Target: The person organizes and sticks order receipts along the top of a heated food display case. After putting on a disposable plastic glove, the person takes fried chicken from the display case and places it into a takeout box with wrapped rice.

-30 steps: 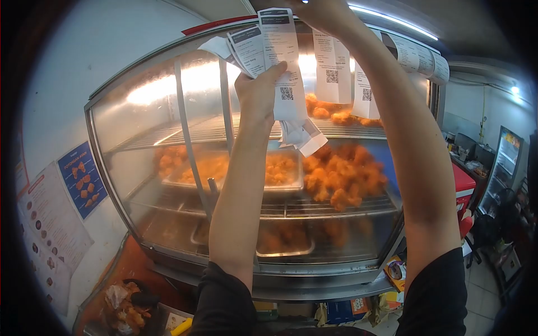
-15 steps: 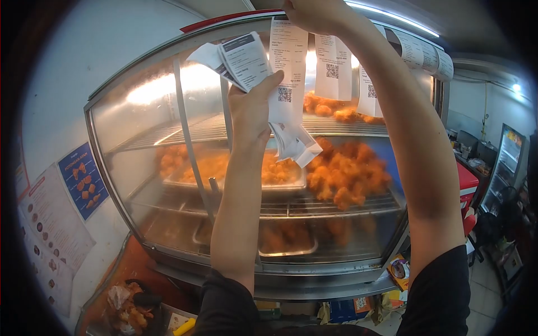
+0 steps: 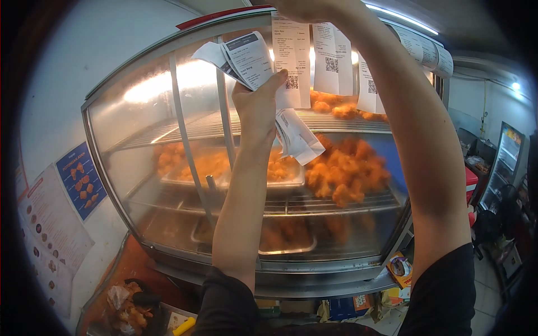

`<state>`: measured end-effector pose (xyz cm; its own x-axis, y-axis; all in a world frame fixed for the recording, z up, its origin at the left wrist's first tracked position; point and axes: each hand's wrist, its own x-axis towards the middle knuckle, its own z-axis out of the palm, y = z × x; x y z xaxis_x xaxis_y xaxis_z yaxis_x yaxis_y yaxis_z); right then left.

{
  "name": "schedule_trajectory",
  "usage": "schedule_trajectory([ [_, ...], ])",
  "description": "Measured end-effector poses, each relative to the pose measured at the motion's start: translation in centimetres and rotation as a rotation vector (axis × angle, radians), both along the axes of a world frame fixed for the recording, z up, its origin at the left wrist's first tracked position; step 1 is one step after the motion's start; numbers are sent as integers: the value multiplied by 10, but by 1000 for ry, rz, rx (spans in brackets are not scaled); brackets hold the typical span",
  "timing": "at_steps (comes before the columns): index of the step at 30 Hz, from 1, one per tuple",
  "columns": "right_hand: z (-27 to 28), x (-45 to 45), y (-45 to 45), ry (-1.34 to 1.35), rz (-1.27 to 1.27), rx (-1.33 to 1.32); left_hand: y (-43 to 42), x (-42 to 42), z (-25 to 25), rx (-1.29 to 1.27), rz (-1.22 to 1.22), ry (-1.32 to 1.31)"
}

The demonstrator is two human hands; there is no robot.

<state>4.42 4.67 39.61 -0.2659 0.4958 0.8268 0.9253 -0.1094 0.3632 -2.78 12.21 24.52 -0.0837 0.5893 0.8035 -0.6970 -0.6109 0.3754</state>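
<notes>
Our left grip (image 3: pixel 256 109) pinches a receipt bundle (image 3: pixel 249 57), fanned just above it. Our right grip (image 3: pixel 311 10) is at the top of the glass cabinet (image 3: pixel 325 269), over one hanging receipt (image 3: pixel 290 50); whether pinching, we cannot tell. Done, we judge: more receipts (image 3: pixel 333 67) hanging right of our left grip. Remaining: the held bundle.

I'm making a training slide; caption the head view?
Left hand holding receipts, right hand at the top of a case of fried food.
</notes>
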Motion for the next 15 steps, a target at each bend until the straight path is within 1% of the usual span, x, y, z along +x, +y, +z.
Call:
schedule_trajectory([
  [4, -1, 1, 1, 39, 45, 16, 0, 0, 0, 3, 4, -13],
  [6, -7, 6, -7, -70, 30, 16, -1, 0, 0, -28, -17, -19],
  [7, -7, 4, -10, -71, 29, 15, -3, -1, 0, -29, -18, -19],
  [9, -6, -1, -16, -9, 47, -56, -6, -3, 1, -47, -39, -25],
  [13, -6, 0, -8, 23, 90, -12, -6, -4, 1, -54, -10, -22],
  [15, -10, 4, -8, 14, 44, 5, -7, -4, 2, -65, 23, 1],
])
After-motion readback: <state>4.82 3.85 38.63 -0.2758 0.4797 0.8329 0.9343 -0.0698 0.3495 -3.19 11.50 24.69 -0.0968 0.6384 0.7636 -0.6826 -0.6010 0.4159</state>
